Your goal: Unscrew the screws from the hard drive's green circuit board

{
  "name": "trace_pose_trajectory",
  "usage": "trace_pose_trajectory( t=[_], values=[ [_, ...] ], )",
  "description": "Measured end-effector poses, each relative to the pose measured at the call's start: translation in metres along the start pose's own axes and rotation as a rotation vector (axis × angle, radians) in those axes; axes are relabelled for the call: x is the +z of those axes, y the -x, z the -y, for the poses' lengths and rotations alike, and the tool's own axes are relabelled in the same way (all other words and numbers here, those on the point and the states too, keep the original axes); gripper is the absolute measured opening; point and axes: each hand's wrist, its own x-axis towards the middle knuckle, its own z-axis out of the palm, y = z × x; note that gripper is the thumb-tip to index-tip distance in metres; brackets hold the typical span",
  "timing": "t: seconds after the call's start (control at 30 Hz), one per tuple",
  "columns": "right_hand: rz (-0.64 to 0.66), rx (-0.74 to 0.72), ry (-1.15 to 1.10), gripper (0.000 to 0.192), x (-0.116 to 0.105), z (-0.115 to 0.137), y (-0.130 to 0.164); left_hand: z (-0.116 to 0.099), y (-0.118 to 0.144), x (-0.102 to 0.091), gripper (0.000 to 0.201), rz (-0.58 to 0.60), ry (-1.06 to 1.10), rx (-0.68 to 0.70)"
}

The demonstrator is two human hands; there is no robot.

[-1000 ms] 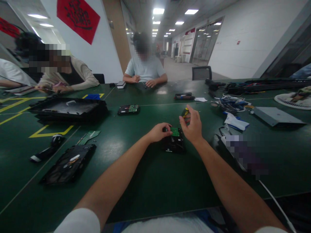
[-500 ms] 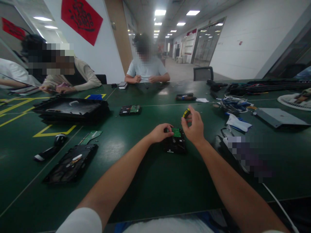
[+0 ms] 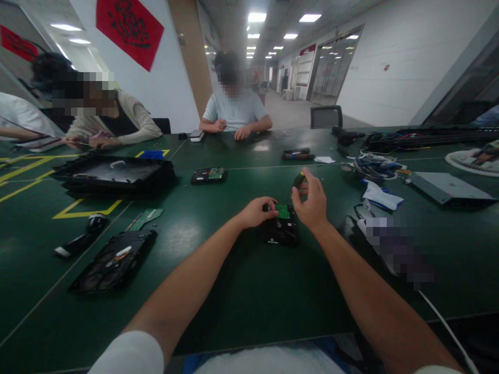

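1. A hard drive point(image 3: 279, 228) lies flat on the green table point(image 3: 249, 291), in the middle just in front of the person, its green circuit board point(image 3: 283, 211) facing up at the far end.
2. The left hand point(image 3: 257, 212) rests on the drive's far left corner, fingers curled onto it.
3. The right hand point(image 3: 313, 203) hovers just above the drive's right side, thumb and fingers pinched around a screwdriver point(image 3: 298, 180) held upright over the board.
4. To the left lie an opened drive point(image 3: 115, 259), a loose board point(image 3: 145, 218) and a black tray point(image 3: 113, 174); a second drive point(image 3: 208, 175) sits farther out.
5. To the right are cables point(image 3: 372, 166), a cloth point(image 3: 380, 196) and a grey case point(image 3: 448, 188).
6. Yellow tape lines point(image 3: 81, 212) mark the table's left part.
7. Two other people sit at the far side, hands on the table.
8. Behind them are a white wall with a red banner point(image 3: 130, 28) and a long corridor lit by ceiling panels point(image 3: 255, 17).
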Motion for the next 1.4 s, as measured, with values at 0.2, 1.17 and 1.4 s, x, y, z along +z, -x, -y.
trace_pose_trajectory(
  t=[0.2,1.17,1.4],
  values=[
    [-0.003,-0.006,0.003,0.061,-0.0003,0.0,-0.0003,-0.0006,-0.0003,-0.0006,0.015,0.011,0.006,-0.011],
    [0.037,0.014,-0.009,0.064,-0.0015,-0.0014,-0.001,-0.0031,0.0009,-0.0014,0.014,0.005,0.021,-0.011],
    [0.051,0.008,-0.028,0.063,-0.0022,-0.0002,-0.0006,-0.002,0.0013,-0.0017,0.014,0.006,0.015,0.008]
  ],
)
